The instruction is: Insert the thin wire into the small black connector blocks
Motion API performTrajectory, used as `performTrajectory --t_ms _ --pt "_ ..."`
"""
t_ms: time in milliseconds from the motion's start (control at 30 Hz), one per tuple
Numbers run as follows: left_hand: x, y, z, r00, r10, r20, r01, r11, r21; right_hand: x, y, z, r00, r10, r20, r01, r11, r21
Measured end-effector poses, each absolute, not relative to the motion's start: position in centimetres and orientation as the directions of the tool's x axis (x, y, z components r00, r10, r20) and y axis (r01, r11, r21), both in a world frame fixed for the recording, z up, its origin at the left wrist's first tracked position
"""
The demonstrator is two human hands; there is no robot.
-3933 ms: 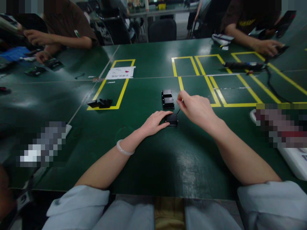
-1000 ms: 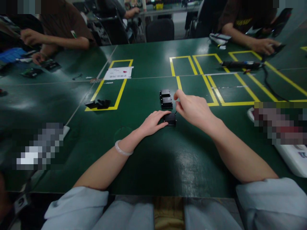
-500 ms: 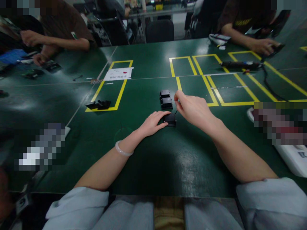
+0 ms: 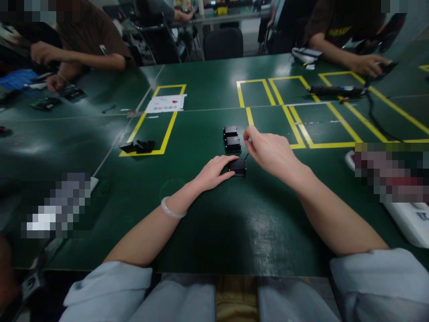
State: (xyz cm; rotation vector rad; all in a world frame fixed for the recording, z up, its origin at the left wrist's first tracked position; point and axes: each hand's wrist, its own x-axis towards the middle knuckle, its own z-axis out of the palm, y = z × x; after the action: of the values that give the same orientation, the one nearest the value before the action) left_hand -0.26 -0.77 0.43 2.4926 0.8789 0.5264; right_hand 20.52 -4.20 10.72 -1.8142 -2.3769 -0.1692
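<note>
A small black box-like part (image 4: 238, 168) lies on the green table (image 4: 208, 223) in front of me. My left hand (image 4: 215, 172) holds it from the left, thumb at the near side and fingers along the far side. Close by on the right, my right hand (image 4: 272, 151) pinches a thin dark rod-like tool (image 4: 246, 157). The rod's lower end meets the part's right side near its far corner; the exact contact is too small to make out. Just beyond stand two similar black parts (image 4: 232, 142), one behind the other.
Yellow tape outlines (image 4: 295, 146) mark the table. To the left lie a black bracket-like piece (image 4: 137, 146) and a white paper label (image 4: 166, 103). A black cylindrical tool (image 4: 337, 91) with a cable rests at right. Two people's arms are across the table.
Almost nothing differs: both my hands keep their places on the black part and the thin tool. In the background, a person's arm has shifted slightly.
</note>
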Motion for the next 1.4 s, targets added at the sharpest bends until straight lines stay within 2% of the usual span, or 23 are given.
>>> performTrajectory --t_ms 167,367,633,833,1100,1400 --pt "-0.22 -0.81 0.50 0.723 0.661 0.202 0.491 -0.697 0.522 20.62 -4.41 10.87 -0.283 0.934 0.217 0.955 0.296 -0.029" --pt "-0.15 -0.89 0.69 0.722 0.665 0.190 0.504 -0.694 0.515 20.51 -4.17 10.86 -0.241 0.955 0.172 0.970 0.239 0.037" --pt "-0.16 -0.83 0.43 0.724 0.660 0.198 0.502 -0.702 0.505 20.59 -4.22 10.79 -0.256 0.944 0.207 0.965 0.261 0.006" --pt "-0.14 -0.82 0.44 0.726 0.659 0.198 0.503 -0.705 0.501 20.51 -4.16 10.98 -0.217 0.960 0.174 0.976 0.214 0.037" --pt "-0.18 -0.88 0.51 0.723 0.663 0.193 0.505 -0.699 0.506 20.60 -4.13 10.85 -0.227 0.954 0.196 0.972 0.235 -0.022" --pt "-0.23 -0.84 0.45 0.725 0.661 0.195 0.504 -0.701 0.505 20.60 -4.05 10.91 -0.227 0.960 0.165 0.974 0.227 0.023"
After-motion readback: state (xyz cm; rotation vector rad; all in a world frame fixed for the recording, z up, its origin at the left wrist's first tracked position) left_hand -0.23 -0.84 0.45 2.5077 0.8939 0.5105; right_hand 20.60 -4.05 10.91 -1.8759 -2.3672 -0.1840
